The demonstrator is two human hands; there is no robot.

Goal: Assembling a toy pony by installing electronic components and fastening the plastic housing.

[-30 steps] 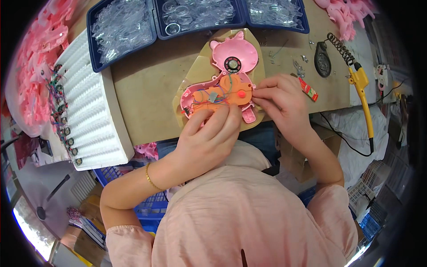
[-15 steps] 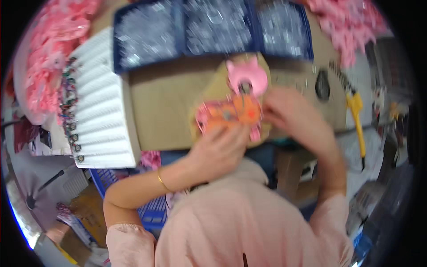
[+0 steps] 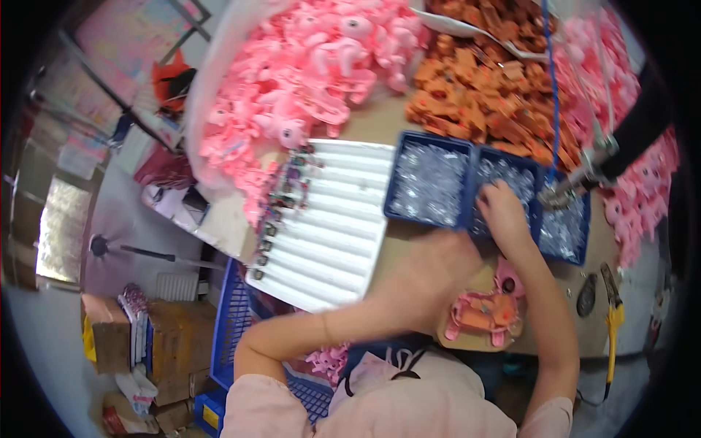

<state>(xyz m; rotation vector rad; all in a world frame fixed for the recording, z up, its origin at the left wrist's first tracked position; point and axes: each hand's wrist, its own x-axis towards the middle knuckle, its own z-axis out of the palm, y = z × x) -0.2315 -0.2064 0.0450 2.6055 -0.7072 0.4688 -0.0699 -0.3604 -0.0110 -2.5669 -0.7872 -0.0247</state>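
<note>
Standing low on the left, a blue basket (image 3: 225, 332) sits beside the table (image 3: 406, 246). Next come small wired parts (image 3: 267, 245) along the near-left edge of a white foam tray (image 3: 332, 226), whose other grooves show bare, with a heap of pink shells (image 3: 310, 73) beyond. Right of the tray is the left bin (image 3: 421, 218), full of clear parts; nearer the person, the left hand (image 3: 437, 269) hangs over the table, so blurred that I cannot tell whether its fingers are released or grasping something. Just right of it, the open shell (image 3: 501, 274), with an orange insert (image 3: 478, 315) in its body, lies on a tan holder (image 3: 442, 330) near the table's front edge, touched by neither hand as far as I can see. Above, the right hand (image 3: 502, 206) is down in the middle bin (image 3: 509, 155), fingers bent among clear parts; whether they have closed on one is hidden. An orange heap (image 3: 478, 95) lies behind. The step in hand looks like picking out a clear part; the next move probably calls for a pinch on a single piece, then carrying it to the open shell. Farther right are the right bin (image 3: 564, 258), a dark oval piece (image 3: 586, 296) and a yellow-handled tool (image 3: 614, 321).
</note>
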